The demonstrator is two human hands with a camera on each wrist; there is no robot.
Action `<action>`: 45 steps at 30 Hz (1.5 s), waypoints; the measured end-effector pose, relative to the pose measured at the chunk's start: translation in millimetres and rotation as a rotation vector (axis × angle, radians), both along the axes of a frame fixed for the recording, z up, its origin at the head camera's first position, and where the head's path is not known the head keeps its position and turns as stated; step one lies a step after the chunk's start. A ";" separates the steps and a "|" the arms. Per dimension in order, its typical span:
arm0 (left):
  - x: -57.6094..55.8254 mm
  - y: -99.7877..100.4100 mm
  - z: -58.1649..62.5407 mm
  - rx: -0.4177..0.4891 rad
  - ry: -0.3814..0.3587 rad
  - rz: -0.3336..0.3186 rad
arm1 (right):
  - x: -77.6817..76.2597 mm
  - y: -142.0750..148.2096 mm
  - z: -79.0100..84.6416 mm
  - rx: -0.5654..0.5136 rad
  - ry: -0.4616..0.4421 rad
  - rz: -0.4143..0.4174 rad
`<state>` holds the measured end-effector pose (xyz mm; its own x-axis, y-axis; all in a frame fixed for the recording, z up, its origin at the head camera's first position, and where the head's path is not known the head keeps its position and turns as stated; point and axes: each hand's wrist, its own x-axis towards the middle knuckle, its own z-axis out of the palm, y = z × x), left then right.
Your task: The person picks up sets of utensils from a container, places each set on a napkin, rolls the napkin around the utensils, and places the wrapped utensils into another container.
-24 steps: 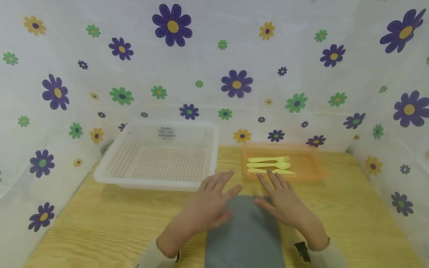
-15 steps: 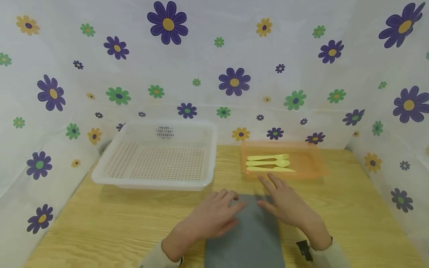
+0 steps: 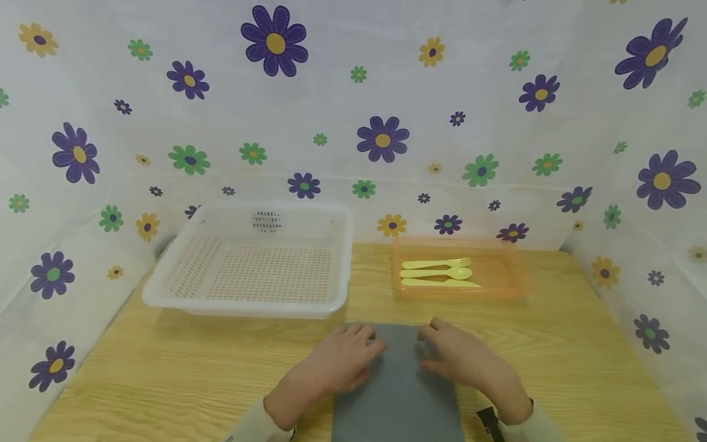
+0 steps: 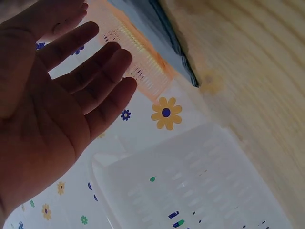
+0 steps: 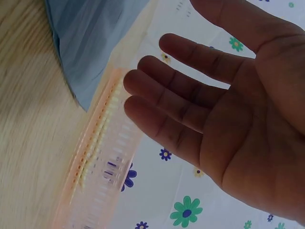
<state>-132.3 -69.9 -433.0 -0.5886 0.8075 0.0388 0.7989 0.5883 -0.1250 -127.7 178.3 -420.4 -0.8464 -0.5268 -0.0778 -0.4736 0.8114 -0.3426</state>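
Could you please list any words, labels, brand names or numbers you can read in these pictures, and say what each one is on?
None: no readable word, label, brand or number shows in any view.
The white basket, orange tray, yellow cutlery and grey cloth under the left hand and right hand are unmarked.
The backdrop bears only printed flowers.
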 end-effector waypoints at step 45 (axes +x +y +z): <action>14.1 11.9 -10.5 -0.062 -0.294 0.186 | 23.0 -33.6 -20.4 0.116 -0.101 0.046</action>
